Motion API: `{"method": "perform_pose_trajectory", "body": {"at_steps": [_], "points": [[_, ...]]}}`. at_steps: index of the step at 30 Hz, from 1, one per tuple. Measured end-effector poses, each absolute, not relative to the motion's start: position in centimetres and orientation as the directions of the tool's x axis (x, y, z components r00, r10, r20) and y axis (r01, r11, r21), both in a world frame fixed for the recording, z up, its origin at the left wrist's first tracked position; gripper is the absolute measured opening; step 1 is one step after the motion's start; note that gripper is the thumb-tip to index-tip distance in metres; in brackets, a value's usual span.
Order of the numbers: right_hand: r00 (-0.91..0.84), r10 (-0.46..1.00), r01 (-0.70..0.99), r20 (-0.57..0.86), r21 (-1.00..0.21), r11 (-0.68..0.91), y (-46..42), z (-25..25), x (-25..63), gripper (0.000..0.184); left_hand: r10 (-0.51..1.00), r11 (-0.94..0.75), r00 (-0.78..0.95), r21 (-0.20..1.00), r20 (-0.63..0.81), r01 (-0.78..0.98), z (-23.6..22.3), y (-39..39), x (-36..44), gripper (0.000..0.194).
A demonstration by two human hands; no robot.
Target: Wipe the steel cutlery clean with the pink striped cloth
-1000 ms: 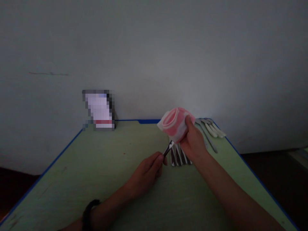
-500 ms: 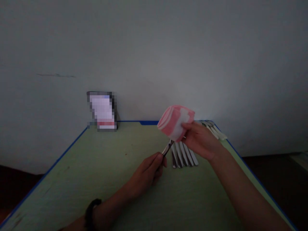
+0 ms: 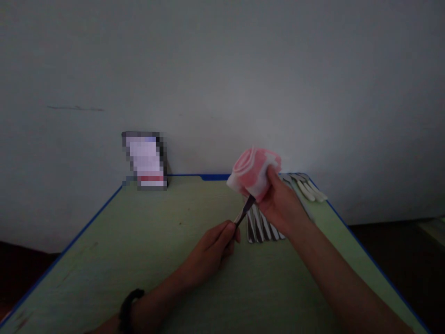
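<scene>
My left hand [image 3: 219,241] is closed around the handle of a piece of metal cutlery [image 3: 246,208], which slants up to the right. Its far end disappears at the cloth, so the kind cannot be made out. A folded pink and white cloth [image 3: 255,171] is gripped in my right hand [image 3: 283,204], pressed against the cutlery's upper part. Below and behind that hand, several shiny metal cutlery handles [image 3: 259,227] lie side by side on the table; their far ends are hidden by the cloth and hand.
On the green table [image 3: 156,222] with blue edging, more cutlery with white handles [image 3: 308,189] lies at the back right corner. A phone-like screen [image 3: 146,160], blurred out, leans on the grey wall [image 3: 215,83] at the back left.
My right hand and the cloth have shifted and turned over the cutlery, uncovering more of its shaft below the cloth. My left hand has stayed nearly in place.
</scene>
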State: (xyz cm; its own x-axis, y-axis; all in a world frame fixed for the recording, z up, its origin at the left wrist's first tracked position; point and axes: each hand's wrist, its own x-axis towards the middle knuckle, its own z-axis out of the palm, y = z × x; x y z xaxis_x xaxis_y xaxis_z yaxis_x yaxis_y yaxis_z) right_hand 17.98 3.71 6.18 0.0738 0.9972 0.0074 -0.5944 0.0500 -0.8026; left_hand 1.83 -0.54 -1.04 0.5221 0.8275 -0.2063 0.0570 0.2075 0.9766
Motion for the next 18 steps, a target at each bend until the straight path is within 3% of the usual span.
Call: {"method": "perform_pose_trajectory", "body": {"at_steps": [5,10,15,18], "points": [[0.329,0.932,-0.252,0.154,-0.937,0.244,3.3,4.8,17.8,0.040,0.801,0.188,0.555,0.975,-0.224,0.122,-0.9,-0.7,1.7,0.038],[0.361,0.919,0.127,0.157,-0.985,0.118,1.8,1.9,15.0,0.051,0.845,0.174,0.497,0.980,-0.199,0.097,-1.1,-0.6,1.8,0.037],[0.247,0.967,0.120,0.066,-0.992,0.037,0.9,0.7,13.1,0.052,0.889,0.146,0.427,0.986,-0.164,0.077,-1.0,-0.2,2.1,0.037],[0.240,0.969,0.054,0.053,-0.998,0.041,1.2,0.9,13.7,0.051,0.848,0.189,0.498,0.981,-0.182,0.037,-0.9,-0.1,1.9,0.033]]}}
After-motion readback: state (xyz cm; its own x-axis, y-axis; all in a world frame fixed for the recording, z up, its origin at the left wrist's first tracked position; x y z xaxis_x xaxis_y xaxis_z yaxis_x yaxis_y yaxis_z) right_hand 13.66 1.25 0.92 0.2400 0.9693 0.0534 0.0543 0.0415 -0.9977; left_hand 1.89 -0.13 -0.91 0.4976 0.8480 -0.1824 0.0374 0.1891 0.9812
